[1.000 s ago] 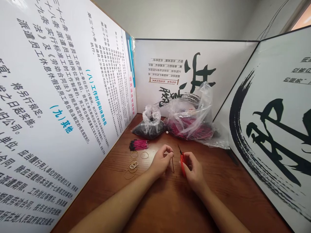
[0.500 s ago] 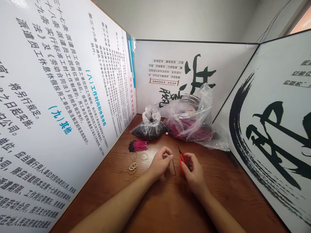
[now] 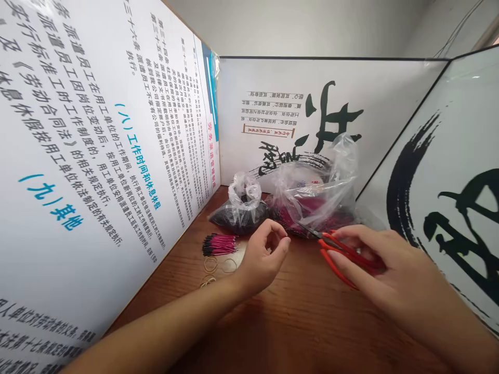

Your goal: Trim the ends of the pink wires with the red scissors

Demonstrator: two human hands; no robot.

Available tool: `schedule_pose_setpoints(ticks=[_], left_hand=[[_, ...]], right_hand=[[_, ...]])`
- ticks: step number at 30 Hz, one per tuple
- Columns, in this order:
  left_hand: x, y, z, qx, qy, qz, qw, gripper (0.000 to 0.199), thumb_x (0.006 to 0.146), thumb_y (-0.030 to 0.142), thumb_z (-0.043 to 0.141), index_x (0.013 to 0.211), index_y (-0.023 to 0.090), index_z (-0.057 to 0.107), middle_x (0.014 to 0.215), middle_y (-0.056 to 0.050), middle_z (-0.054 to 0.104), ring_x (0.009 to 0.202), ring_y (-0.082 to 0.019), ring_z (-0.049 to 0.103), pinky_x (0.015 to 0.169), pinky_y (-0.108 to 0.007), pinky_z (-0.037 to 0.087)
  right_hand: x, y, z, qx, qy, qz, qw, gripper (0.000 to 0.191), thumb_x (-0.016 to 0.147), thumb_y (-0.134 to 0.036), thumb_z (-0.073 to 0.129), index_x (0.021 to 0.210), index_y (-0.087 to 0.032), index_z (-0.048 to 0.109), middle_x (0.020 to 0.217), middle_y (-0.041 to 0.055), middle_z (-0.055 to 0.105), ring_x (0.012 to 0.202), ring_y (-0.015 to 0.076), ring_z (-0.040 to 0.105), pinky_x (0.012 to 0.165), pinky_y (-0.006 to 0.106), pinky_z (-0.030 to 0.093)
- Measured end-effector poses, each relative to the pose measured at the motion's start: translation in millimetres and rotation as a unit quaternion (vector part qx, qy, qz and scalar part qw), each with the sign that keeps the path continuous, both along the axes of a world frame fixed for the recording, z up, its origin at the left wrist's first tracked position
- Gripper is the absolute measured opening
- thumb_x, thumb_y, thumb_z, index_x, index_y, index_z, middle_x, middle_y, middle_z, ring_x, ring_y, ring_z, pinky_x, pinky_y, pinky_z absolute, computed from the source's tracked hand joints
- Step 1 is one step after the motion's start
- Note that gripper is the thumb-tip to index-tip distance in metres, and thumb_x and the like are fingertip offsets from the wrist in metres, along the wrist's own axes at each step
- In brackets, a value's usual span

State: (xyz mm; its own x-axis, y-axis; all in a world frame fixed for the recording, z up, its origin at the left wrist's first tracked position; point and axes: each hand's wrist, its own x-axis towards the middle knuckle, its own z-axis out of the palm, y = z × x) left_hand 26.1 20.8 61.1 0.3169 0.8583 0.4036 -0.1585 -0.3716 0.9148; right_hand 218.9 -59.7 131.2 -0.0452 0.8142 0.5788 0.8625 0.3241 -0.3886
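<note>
Red-handled scissors (image 3: 343, 254) are gripped in my right hand (image 3: 393, 280), raised above the table. Their thin dark tips point left, in front of the large clear bag. My left hand (image 3: 268, 254) hovers over the wood to the left of the scissors, thumb and index finger pinched together. Whatever lies in that pinch is too small to make out. Beyond my left wrist lies a bundle of pink and black thin pieces (image 3: 220, 244), with several rubber bands (image 3: 210, 265) just nearer to me, partly hidden by my forearm.
A clear bag of black pieces (image 3: 241, 208) and a larger bag of pink pieces (image 3: 312, 202) stand against the back panel (image 3: 234, 104). Printed panels (image 3: 156, 130) also close off the left and right sides of the brown wooden table (image 3: 296, 322).
My right hand with the scissors has moved right and up, away from my left hand. The thin dark strand hanging from my left fingers no longer shows. The view has shifted slightly.
</note>
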Motion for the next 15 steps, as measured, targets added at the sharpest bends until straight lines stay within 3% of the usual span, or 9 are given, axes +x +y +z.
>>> schedule_pose_setpoints(ticks=[4, 10, 15], left_hand=[[1, -2, 4.9, 0.002, -0.023, -0.005, 1.000, 0.011, 0.091, 0.026, 0.059, 0.088, 0.019, 0.051, 0.072, 0.003, 0.046, 0.063, -0.010, 0.042, 0.057, -0.022, 0.035], [-5, 6, -2.7, -0.066, -0.036, -0.020, 0.997, 0.015, 0.090, 0.030, 0.059, 0.087, 0.020, 0.048, 0.066, 0.006, 0.044, 0.055, -0.008, 0.043, 0.051, -0.019, 0.034], [-10, 10, -3.6, -0.036, -0.016, 0.001, 0.999, 0.013, 0.090, 0.025, 0.059, 0.086, 0.019, 0.049, 0.070, 0.005, 0.043, 0.060, -0.008, 0.040, 0.054, -0.019, 0.035]], right_hand=[[3, -8, -3.2, 0.039, -0.054, 0.019, 0.998, 0.026, 0.085, -0.053, 0.065, 0.096, -0.031, 0.070, 0.067, -0.0007, 0.070, 0.049, 0.0137, 0.063, 0.040, 0.022, 0.050], [-6, 6, -17.3, -0.043, -0.011, 0.048, 0.998, 0.023, 0.086, -0.050, 0.064, 0.089, -0.028, 0.069, 0.066, 0.0005, 0.069, 0.048, 0.0146, 0.062, 0.038, 0.024, 0.049], [-10, 9, -22.1, -0.040, 0.008, 0.052, 0.998, 0.023, 0.087, -0.050, 0.063, 0.089, -0.028, 0.068, 0.066, 0.0010, 0.069, 0.047, 0.0151, 0.061, 0.037, 0.025, 0.048]])
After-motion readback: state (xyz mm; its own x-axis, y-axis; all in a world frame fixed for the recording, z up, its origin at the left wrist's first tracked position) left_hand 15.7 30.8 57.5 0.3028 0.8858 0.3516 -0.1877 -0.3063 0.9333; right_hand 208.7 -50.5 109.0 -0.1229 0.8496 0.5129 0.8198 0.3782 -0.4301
